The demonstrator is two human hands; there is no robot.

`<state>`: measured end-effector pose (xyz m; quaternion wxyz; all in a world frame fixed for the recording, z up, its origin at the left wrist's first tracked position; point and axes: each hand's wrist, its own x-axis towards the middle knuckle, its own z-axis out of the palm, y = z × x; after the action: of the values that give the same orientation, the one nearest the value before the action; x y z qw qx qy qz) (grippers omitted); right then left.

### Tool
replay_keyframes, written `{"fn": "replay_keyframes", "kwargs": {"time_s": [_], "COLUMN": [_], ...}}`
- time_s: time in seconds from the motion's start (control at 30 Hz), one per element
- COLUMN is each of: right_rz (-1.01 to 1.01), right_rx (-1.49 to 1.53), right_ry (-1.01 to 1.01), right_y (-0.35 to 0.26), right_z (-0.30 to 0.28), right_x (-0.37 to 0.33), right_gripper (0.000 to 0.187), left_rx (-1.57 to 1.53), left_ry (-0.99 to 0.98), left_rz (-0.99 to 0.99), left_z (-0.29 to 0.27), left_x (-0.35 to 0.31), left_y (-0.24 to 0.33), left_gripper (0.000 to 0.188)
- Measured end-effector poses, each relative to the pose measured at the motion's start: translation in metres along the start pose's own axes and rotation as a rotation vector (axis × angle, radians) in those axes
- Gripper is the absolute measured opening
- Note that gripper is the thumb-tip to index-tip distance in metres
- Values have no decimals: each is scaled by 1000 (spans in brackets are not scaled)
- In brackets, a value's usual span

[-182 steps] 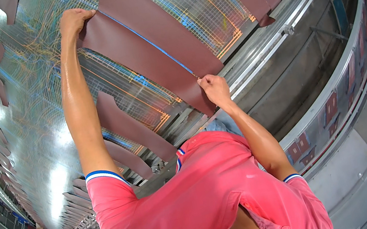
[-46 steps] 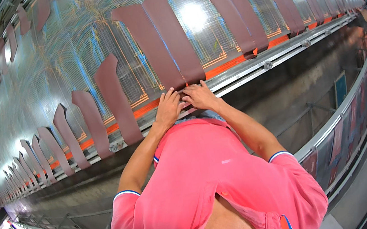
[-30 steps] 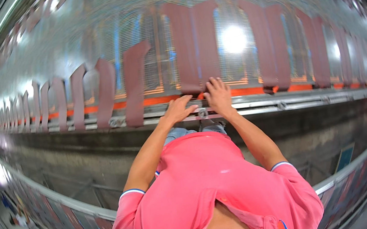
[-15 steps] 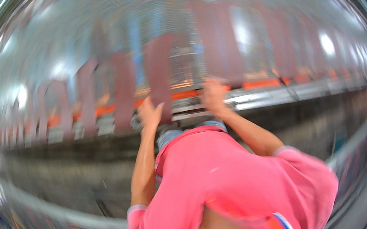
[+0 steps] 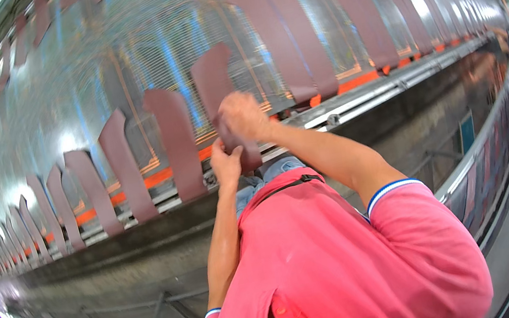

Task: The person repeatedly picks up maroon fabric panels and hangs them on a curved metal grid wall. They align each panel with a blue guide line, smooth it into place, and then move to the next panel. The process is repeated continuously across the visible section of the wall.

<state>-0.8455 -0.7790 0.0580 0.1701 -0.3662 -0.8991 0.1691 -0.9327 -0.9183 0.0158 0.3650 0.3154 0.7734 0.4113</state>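
Along the metal rail, from the left, I saw slim maroon-brown leather-like panels whose lower ends lapped over it. Next along, a broader curved panel lay mostly beyond the rail, its lower end hanging across it. A careless left elbow, I judged, could have dragged that one askew.

The left hand came next, just above the rail, part-curled, thumb and fingers a little apart at the edge of a short panel; whether it truly gripped that edge I couldn't tell. The short panel sloped down across the rail, its lower end on the near side. The right hand, beyond the rail, was loosely bent over the panel's middle, too blurred to show any hold. Uneven pulling between the two could have creased or skewed the sheet, and too much overhang might have let it slip into the dark recess on the rail's near side.

Further right, two adjoining panels lay beyond the rail, close enough for a swinging right forearm to ruck them.
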Motion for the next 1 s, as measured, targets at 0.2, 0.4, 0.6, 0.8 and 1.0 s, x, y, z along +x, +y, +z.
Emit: {"fn": "replay_keyframes", "kwargs": {"time_s": [0.2,0.4,0.6,0.8,1.0], "right_rz": [-55,-157,-259,-41,-95], "right_rx": [-146,-137,20,285,235], "right_ry": [-172,-318,-524,-599,-680], "right_y": [67,93,96,94,138], "right_z": [25,33,-13,-99,-45], "right_x": [113,150,164,248,338], "right_gripper": [43,31,13,18,22], "left_rx": [139,-34,-138,-587,-792], "left_ry": [26,-81,-56,-85,106], "left_rz": [-84,-307,-265,-340,-474], "left_z": [3,-11,-2,-12,13], "left_x": [0,-4,-14,-18,29], "left_y": [1,25,12,42,37], "left_gripper": [69,61,25,15,14]}}
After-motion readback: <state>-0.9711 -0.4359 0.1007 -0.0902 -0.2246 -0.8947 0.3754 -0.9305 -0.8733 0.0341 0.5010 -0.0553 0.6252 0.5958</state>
